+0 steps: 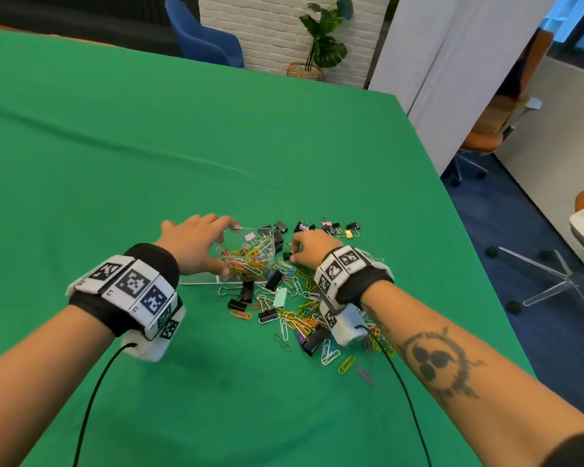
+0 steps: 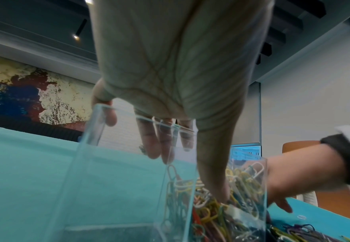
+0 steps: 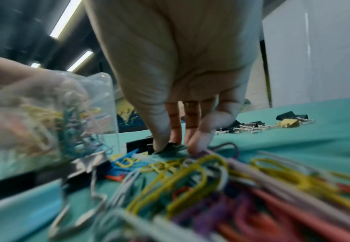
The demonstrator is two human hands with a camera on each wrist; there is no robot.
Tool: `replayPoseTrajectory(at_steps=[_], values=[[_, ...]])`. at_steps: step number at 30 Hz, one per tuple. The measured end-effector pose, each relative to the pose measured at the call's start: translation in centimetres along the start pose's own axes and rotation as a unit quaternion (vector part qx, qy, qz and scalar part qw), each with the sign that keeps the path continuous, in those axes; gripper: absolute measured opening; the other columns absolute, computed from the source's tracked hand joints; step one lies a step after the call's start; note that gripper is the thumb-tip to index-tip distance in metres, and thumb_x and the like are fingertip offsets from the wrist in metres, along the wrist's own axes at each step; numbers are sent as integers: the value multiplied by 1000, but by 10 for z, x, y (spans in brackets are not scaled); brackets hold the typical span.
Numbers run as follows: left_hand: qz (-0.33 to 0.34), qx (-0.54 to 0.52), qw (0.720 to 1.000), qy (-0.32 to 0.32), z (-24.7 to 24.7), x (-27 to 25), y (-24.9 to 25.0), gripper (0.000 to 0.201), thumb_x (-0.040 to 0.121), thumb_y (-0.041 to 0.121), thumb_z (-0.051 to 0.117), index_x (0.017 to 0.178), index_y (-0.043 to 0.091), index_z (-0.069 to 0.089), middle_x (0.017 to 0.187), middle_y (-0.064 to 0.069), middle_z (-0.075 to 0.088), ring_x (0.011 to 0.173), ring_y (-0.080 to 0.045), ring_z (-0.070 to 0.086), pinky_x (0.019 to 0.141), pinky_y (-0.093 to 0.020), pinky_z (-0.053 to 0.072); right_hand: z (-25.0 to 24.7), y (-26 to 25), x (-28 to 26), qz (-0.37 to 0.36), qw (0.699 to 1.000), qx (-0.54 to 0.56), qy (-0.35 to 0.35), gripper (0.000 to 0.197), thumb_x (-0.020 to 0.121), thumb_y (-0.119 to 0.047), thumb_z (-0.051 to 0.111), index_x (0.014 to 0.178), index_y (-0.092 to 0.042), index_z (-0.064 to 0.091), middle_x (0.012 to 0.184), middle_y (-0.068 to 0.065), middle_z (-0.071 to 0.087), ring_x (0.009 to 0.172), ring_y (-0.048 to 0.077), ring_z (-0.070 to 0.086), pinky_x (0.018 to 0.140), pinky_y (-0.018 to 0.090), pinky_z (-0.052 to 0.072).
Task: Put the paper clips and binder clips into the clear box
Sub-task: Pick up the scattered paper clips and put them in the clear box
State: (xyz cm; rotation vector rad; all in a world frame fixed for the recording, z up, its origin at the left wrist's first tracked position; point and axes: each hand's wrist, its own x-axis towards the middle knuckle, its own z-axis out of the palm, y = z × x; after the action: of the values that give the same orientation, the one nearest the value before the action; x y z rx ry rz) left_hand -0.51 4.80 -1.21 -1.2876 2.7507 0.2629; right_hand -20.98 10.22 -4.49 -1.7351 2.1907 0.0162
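My left hand (image 1: 228, 247) grips the clear box (image 1: 267, 261), thumb on its near wall and fingers over the far rim. The box holds a heap of coloured paper clips (image 1: 246, 261) and a pink binder clip. The left wrist view shows the thumb of the left hand (image 2: 192, 175) pressed on the box (image 2: 107, 180) wall. Just right of the box, my right hand (image 1: 292, 251) pinches a small black binder clip (image 1: 286, 255) lying on the cloth. Thumb and fingers of the right hand (image 3: 176, 146) meet on that clip (image 3: 170, 144) in the right wrist view.
Loose paper clips (image 1: 304, 318) and black, mint and other binder clips (image 1: 273, 279) are strewn on the green cloth under my right wrist. More binder clips (image 1: 331, 227) lie beyond the right hand. A clear flat lid (image 1: 199, 279) lies left of the box. The table edge (image 1: 452, 203) runs along the right.
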Motion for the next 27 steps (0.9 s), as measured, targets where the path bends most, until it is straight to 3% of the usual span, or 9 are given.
replayPoseTrajectory(at_steps=[4, 6, 9, 11, 13, 17, 20, 24, 27], values=[[1, -5, 1000, 7, 2, 1, -2, 77, 72, 48, 69, 136, 34, 27, 120, 7, 51, 117, -16, 44, 93, -41, 33, -4, 2, 7, 57, 996, 50, 54, 37, 90, -31, 54, 119, -8, 49, 114, 10, 60, 103, 27, 59, 89, 37, 50], [4, -8, 1000, 11, 3, 2, -3, 78, 72, 48, 69, 136, 34, 27, 120, 7, 51, 116, -16, 43, 93, -41, 33, -1, 1, 1, 9, 998, 39, 57, 27, 91, -31, 53, 109, -10, 51, 101, 6, 57, 95, 22, 57, 88, 36, 49], [8, -8, 1000, 9, 3, 2, -3, 78, 72, 49, 68, 136, 33, 27, 120, 7, 51, 116, -16, 43, 93, -41, 33, 5, -2, -14, -133, 988, -13, -75, 36, 95, -23, 46, 129, -10, 46, 133, 10, 48, 122, 22, 46, 110, 36, 34], [9, -7, 1000, 11, 3, 1, -3, 78, 72, 48, 68, 137, 33, 26, 120, 7, 50, 116, -16, 43, 94, -41, 33, 6, -1, -23, -160, 969, -73, -171, 52, 98, -22, 38, 146, -12, 21, 157, 4, 15, 143, 20, 19, 117, 33, 14], [9, -6, 1000, 13, 3, 1, -3, 78, 72, 48, 68, 137, 32, 27, 121, 7, 50, 117, -16, 43, 95, -42, 33, 3, 10, -31, -151, 959, -110, -214, 54, 100, -24, 32, 148, -15, 9, 158, 1, 0, 146, 19, 7, 118, 34, 7], [7, -4, 1000, 12, 2, 0, -3, 79, 72, 48, 68, 138, 32, 25, 121, 7, 50, 117, -16, 43, 95, -42, 33, -15, 48, -53, -102, 969, -50, -219, 43, 99, -24, 37, 141, -18, 36, 156, -4, 17, 141, 17, 25, 119, 35, 12], [5, 0, 1000, 11, 2, 0, -3, 80, 72, 49, 68, 138, 32, 25, 121, 7, 50, 117, -16, 43, 95, -42, 34, -20, 76, -67, -72, 986, 47, -145, 39, 94, -27, 50, 133, -23, 48, 154, -3, 23, 141, 17, 26, 119, 40, 15], [2, 2, 1000, 9, 2, -1, 0, 80, 73, 49, 68, 138, 32, 25, 122, 7, 50, 118, -16, 43, 95, -42, 33, 4, 80, -82, -6, 988, 22, -152, 108, 64, -79, 46, 148, -27, 2, 157, 9, -9, 146, 27, 1, 118, 49, 12], [0, 7, 1000, 8, 1, -1, 1, 80, 73, 49, 67, 138, 32, 24, 123, 7, 50, 119, -16, 42, 97, -43, 33, 29, 64, -86, 21, 991, -55, -123, 108, 65, -80, 46, 147, -32, -6, 157, 6, -7, 145, 29, -2, 114, 55, 20]])
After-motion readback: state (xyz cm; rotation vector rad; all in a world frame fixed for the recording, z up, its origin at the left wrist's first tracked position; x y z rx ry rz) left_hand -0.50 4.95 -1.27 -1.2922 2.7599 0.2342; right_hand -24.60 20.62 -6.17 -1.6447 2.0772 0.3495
